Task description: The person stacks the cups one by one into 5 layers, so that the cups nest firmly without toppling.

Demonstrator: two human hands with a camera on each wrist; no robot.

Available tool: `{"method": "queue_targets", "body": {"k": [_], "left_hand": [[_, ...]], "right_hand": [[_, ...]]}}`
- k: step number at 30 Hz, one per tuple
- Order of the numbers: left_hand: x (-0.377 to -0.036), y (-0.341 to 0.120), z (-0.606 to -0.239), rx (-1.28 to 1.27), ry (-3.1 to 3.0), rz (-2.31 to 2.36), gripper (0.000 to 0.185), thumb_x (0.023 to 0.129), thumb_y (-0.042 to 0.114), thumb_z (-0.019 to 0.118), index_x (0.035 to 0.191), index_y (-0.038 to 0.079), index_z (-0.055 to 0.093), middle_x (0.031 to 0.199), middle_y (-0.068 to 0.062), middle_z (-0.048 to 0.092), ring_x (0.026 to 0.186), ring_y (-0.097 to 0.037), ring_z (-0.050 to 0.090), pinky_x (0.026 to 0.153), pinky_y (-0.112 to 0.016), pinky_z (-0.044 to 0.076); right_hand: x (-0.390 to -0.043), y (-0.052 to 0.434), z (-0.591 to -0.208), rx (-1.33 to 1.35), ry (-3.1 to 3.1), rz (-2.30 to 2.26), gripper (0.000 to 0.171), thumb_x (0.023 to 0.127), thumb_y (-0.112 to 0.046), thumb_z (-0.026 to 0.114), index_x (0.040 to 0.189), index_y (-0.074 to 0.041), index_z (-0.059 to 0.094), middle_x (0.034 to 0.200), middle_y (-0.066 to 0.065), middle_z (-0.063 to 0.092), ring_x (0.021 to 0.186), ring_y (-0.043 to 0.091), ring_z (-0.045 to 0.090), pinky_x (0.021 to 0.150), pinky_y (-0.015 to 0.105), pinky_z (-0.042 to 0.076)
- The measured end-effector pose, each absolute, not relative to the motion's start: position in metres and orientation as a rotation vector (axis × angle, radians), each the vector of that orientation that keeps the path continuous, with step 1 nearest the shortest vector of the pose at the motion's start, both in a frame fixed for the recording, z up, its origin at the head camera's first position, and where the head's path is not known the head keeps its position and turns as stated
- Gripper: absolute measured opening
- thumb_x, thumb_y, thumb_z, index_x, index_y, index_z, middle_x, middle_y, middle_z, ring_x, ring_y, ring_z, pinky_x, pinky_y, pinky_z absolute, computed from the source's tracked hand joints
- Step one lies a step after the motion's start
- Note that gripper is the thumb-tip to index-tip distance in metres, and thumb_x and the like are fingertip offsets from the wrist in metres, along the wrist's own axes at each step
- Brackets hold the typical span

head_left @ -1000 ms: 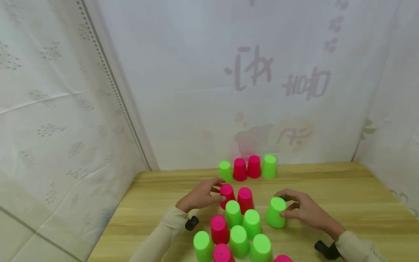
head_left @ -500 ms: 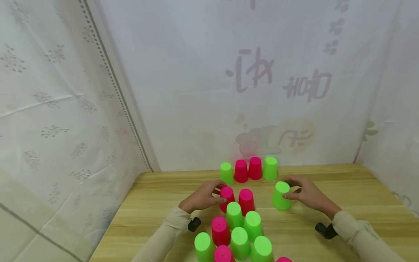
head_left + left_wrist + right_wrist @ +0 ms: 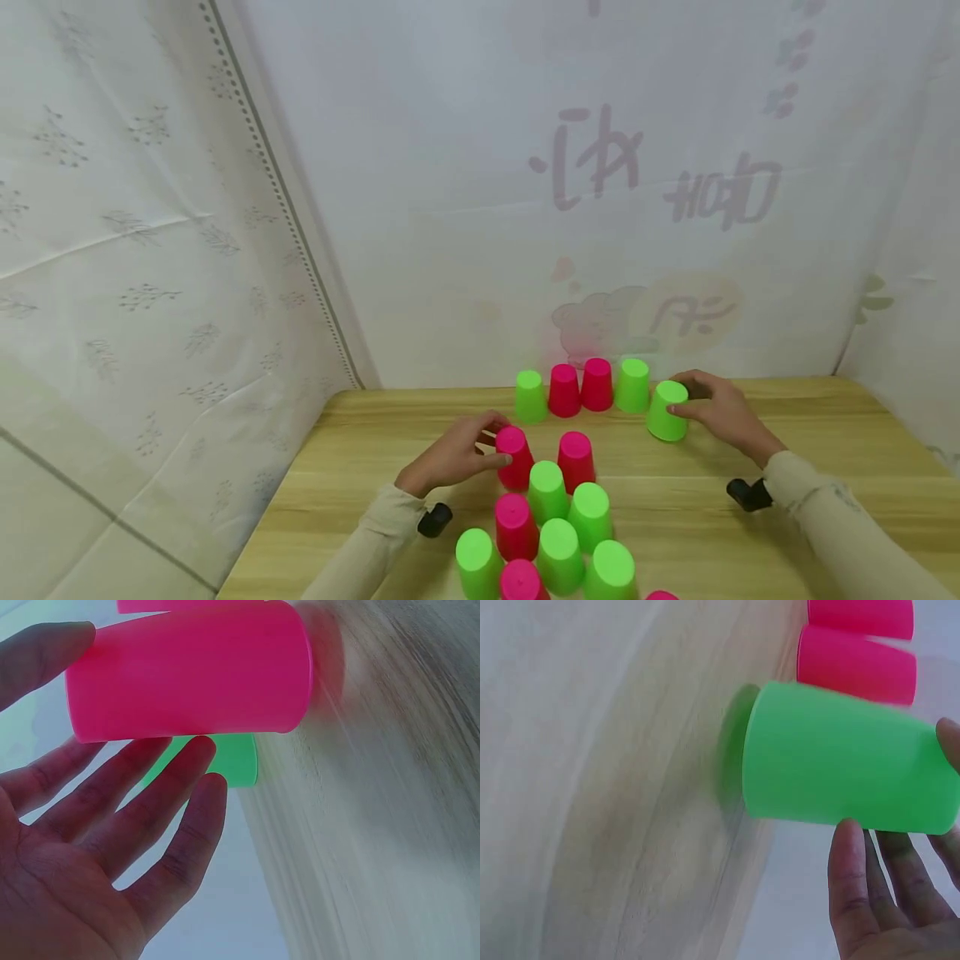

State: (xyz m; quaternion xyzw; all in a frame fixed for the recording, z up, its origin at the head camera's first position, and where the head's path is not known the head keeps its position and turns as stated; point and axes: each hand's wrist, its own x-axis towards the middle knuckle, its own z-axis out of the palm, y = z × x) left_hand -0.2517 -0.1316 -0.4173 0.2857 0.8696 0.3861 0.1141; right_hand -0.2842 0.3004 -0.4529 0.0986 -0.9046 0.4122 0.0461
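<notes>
In the head view, my left hand (image 3: 457, 450) holds an upside-down pink cup (image 3: 515, 458), thumb on the near side and fingers behind. The left wrist view shows the thumb at the upper end of this pink cup (image 3: 191, 675), with the fingers along its side. My right hand (image 3: 723, 412) grips a green cup (image 3: 666, 417), also upside down, beside the right end of the back row. In the right wrist view, thumb and fingers flank the narrow end of that green cup (image 3: 840, 761), and its wide rim is close over the wood.
Two pink cups (image 3: 564, 390) stand between green cups (image 3: 633, 386) in a row at the table's back edge. A loose cluster of pink and green cups (image 3: 560, 557) fills the front middle of the wooden table (image 3: 315, 500). A printed curtain (image 3: 450, 208) hangs behind.
My right hand has carried the green cup away from me, up to the back row's right end. My left hand has drawn its pink cup leftward, away from the neighbouring pink one.
</notes>
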Motion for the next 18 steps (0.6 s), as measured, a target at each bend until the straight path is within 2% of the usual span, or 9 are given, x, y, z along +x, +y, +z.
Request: {"method": "queue_targets", "body": {"k": [3,11,18], "left_hand": [[-0.248,-0.136,-0.415,0.812,2.559,1.142,0.039,0.093,0.021,0.072,0.127,0.008,0.059,0.122,-0.009,0.067,0.114,-0.029,0.066,0.089,-0.038,0.060],[-0.243,-0.147,-0.412,0.804,2.611,1.142,0.040,0.092,0.023,0.072,0.127,0.008,0.059,0.120,-0.006,0.068,0.111,-0.026,0.068,0.088,-0.037,0.060],[-0.239,-0.151,-0.409,0.804,2.622,1.152,0.042,0.092,0.024,0.072,0.129,0.008,0.059,0.121,-0.007,0.068,0.111,-0.027,0.068,0.087,-0.036,0.060]], "right_hand": [[-0.290,0.305,-0.455,0.242,-2.749,1.258,0.053,0.092,-0.038,0.073,0.133,-0.008,0.058,0.127,0.020,0.065,0.114,0.037,0.062,0.087,0.051,0.056],[-0.304,0.305,-0.457,0.139,-2.729,1.282,0.061,0.095,-0.036,0.069,0.140,0.000,0.051,0.132,0.029,0.060,0.117,0.046,0.060,0.082,0.047,0.059],[-0.310,0.298,-0.456,0.071,-2.733,1.299,0.067,0.096,-0.036,0.067,0.145,0.003,0.044,0.136,0.035,0.053,0.121,0.050,0.056,0.082,0.049,0.059]]}}
